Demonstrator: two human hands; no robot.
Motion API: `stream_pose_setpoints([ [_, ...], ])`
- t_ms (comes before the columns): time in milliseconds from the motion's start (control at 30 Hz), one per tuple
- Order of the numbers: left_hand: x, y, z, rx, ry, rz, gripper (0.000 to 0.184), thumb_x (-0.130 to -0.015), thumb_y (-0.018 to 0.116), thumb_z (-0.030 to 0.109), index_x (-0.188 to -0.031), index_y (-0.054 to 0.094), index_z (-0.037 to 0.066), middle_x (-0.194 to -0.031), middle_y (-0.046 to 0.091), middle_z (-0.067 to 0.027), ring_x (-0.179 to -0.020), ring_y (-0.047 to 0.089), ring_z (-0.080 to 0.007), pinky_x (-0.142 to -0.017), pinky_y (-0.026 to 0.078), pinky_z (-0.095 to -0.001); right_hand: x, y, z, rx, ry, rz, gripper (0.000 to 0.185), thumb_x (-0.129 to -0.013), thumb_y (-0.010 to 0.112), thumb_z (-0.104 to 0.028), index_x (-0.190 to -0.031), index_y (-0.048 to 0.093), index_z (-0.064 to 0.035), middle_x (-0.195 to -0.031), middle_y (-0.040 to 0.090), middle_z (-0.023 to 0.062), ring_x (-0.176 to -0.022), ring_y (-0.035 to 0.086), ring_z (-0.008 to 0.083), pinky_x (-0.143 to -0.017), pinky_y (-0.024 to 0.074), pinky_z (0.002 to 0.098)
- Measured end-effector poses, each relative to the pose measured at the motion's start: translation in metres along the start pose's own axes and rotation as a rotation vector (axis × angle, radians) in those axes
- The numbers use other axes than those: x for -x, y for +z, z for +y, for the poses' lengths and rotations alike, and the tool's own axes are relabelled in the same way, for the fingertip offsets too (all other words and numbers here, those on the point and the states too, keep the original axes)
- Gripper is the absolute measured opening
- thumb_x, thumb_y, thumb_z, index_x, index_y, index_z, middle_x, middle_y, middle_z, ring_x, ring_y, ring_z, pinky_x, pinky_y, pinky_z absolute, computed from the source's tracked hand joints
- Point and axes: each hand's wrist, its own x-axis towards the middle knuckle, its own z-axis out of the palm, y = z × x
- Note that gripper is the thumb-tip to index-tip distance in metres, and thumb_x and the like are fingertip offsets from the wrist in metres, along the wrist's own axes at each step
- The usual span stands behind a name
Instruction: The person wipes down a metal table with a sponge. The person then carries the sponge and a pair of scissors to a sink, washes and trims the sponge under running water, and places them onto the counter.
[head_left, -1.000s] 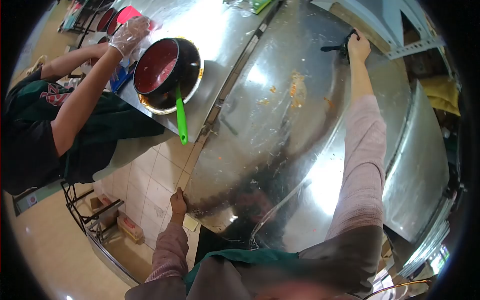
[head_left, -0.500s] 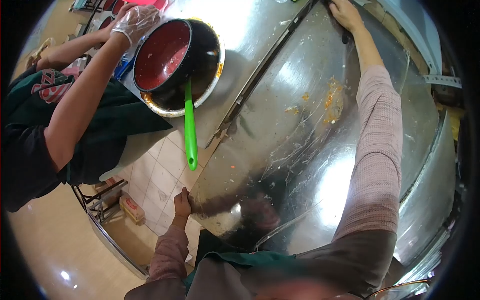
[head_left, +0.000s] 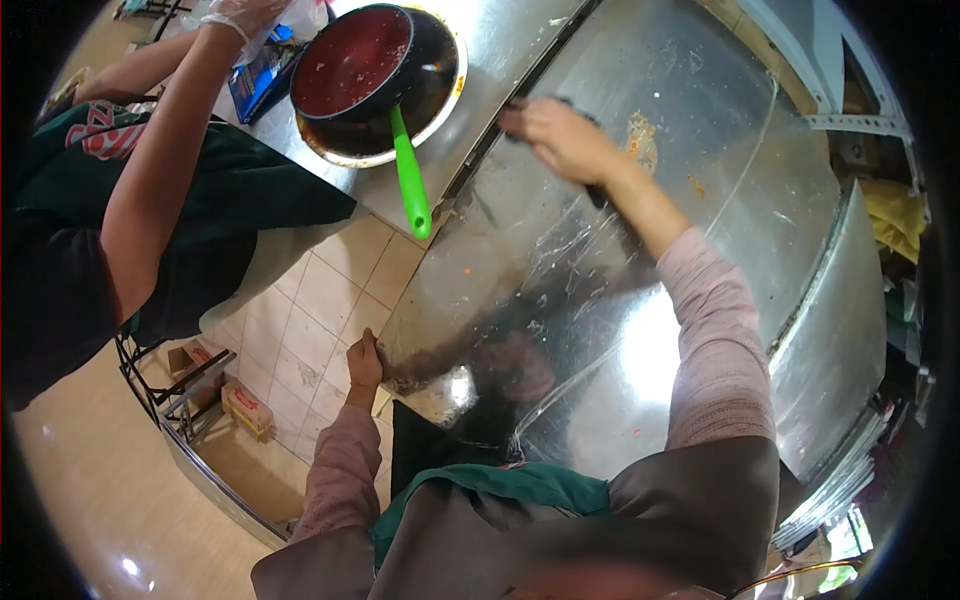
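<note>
My right hand [head_left: 570, 140] lies over the stainless steel table [head_left: 600, 330], its palm down on a dark thing [head_left: 597, 196] that is mostly hidden beneath it. Only dark ends show past the fingers and wrist, so its kind is unclear. Near that hand, orange and whitish food scraps [head_left: 642, 140] stick to the metal, with streaky smears below. At the table's left corner, my left hand [head_left: 364, 368] is closed around the edge.
Across a dark seam, a second steel table bears a pan [head_left: 355, 60] with a red inside and a green handle [head_left: 410, 185], resting in a white-rimmed round dish [head_left: 462, 80]. A co-worker's gloved hand [head_left: 245, 14] is beyond. Shelf brackets [head_left: 860, 124] stand right.
My right hand has swept left and nearer from the far right side of the table, with the dark thing under it. The left hand stays at the corner. The view has shifted slightly.
</note>
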Motion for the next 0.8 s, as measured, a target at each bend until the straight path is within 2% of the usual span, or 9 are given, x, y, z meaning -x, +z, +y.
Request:
stream_pose_setpoints([
  [33, 0.0, -0.001, 0.001, 0.006, 0.002, -0.004, 0.05, -0.091, 0.037, 0.033, -0.062, 0.049, -0.006, -0.05, 0.045, -0.0122, -0.049, 0.039, -0.0177, -0.051, 0.034, -0.0357, 0.001, 0.001, -0.027, -0.064, 0.019, -0.066, 0.038, -0.071, 0.048, 0.0, -0.109, 0.053, -0.0023, -0.113, 0.054, 0.0131, -0.108, 0.046, 0.0305, -0.093, 0.0362, 0.0386],
  [167, 0.002, -0.006, 0.011, -0.059, 0.007, -0.049, 0.052, -0.091, 0.036, 0.035, -0.061, 0.048, -0.006, -0.05, 0.047, -0.0146, -0.047, 0.041, -0.0229, -0.051, 0.035, -0.038, 0.029, 0.039, -0.103, -0.249, -0.063, -0.176, 0.034, -0.071, 0.048, 0.002, -0.104, 0.057, -0.0039, -0.113, 0.055, 0.0122, -0.099, 0.053, 0.0295, -0.09, 0.0391, 0.0393],
  [300, -0.006, 0.001, -0.013, -0.035, 0.047, -0.036, 0.051, -0.09, 0.036, 0.034, -0.06, 0.046, -0.006, -0.052, 0.046, -0.0192, -0.048, 0.044, -0.03, -0.052, 0.034, -0.0403, 0.047, 0.025, -0.132, -0.558, 0.037, -0.099, 0.035, -0.073, 0.048, 0.004, -0.105, 0.058, -0.0053, -0.114, 0.055, 0.0102, -0.101, 0.053, 0.0252, -0.091, 0.0392, 0.0361],
  [367, -0.003, -0.003, -0.002, -0.059, 0.076, -0.036, 0.051, -0.09, 0.036, 0.033, -0.06, 0.046, -0.006, -0.052, 0.047, -0.0202, -0.048, 0.045, -0.0312, -0.053, 0.034, -0.0408, 0.05, -0.016, -0.13, -0.921, 0.448, -0.015, 0.036, -0.075, 0.045, 0.005, -0.107, 0.058, -0.006, -0.112, 0.057, 0.0082, -0.105, 0.053, 0.02, -0.091, 0.0404, 0.0318],
  [467, 0.0, -0.003, 0.008, -0.086, 0.15, 0.004, 0.049, -0.09, 0.036, 0.031, -0.06, 0.046, -0.006, -0.052, 0.046, -0.0193, -0.048, 0.045, -0.0302, -0.052, 0.034, -0.0405, 0.066, -0.083, -0.086, -0.955, 0.712, 0.24, 0.034, -0.079, 0.043, 0.004, -0.107, 0.06, -0.0083, -0.109, 0.059, 0.0028, -0.103, 0.053, 0.0154, -0.09, 0.0408, 0.0288],
  [533, 0.003, -0.004, 0.017, -0.088, 0.197, 0.037, 0.048, -0.09, 0.036, 0.03, -0.06, 0.046, -0.006, -0.05, 0.046, -0.0175, -0.047, 0.045, -0.028, -0.051, 0.034, -0.0397, 0.08, -0.125, -0.037, -0.782, 0.768, 0.429, 0.033, -0.079, 0.047, 0.001, -0.109, 0.059, -0.0078, -0.107, 0.059, 0.0012, -0.098, 0.052, 0.0121, -0.087, 0.0406, 0.0253],
  [633, 0.007, -0.006, 0.029, -0.002, 0.067, -0.003, 0.046, -0.09, 0.038, 0.029, -0.06, 0.045, -0.005, -0.049, 0.044, -0.0137, -0.046, 0.041, -0.0218, -0.049, 0.033, -0.0367, 0.102, -0.171, 0.05, -0.622, 0.756, 0.631, 0.03, -0.082, 0.05, -0.004, -0.11, 0.059, -0.0076, -0.105, 0.059, -0.0013, -0.09, 0.052, 0.0077, -0.079, 0.041, 0.0205],
  [733, 0.006, -0.006, 0.018, -0.039, 0.102, 0.003, 0.046, -0.091, 0.039, 0.029, -0.059, 0.044, -0.005, -0.048, 0.04, -0.0096, -0.047, 0.036, -0.0162, -0.047, 0.031, -0.0341, 0.127, -0.191, 0.14, -0.655, 0.865, 0.711, 0.029, -0.082, 0.051, -0.006, -0.11, 0.058, -0.0055, -0.107, 0.058, -0.0015, -0.091, 0.051, 0.0063, -0.08, 0.0399, 0.0193],
  [800, 0.001, -0.001, 0.002, 0.008, 0.076, 0.0, 0.048, -0.091, 0.04, 0.031, -0.059, 0.043, -0.005, -0.049, 0.037, -0.0084, -0.049, 0.034, -0.0147, -0.047, 0.031, -0.0333, 0.145, -0.183, 0.195, -0.47, 0.929, 0.674, 0.03, -0.085, 0.047, -0.012, -0.114, 0.056, -0.0097, -0.111, 0.058, 0.0007, -0.095, 0.054, 0.0126, -0.084, 0.0405, 0.0238],
])
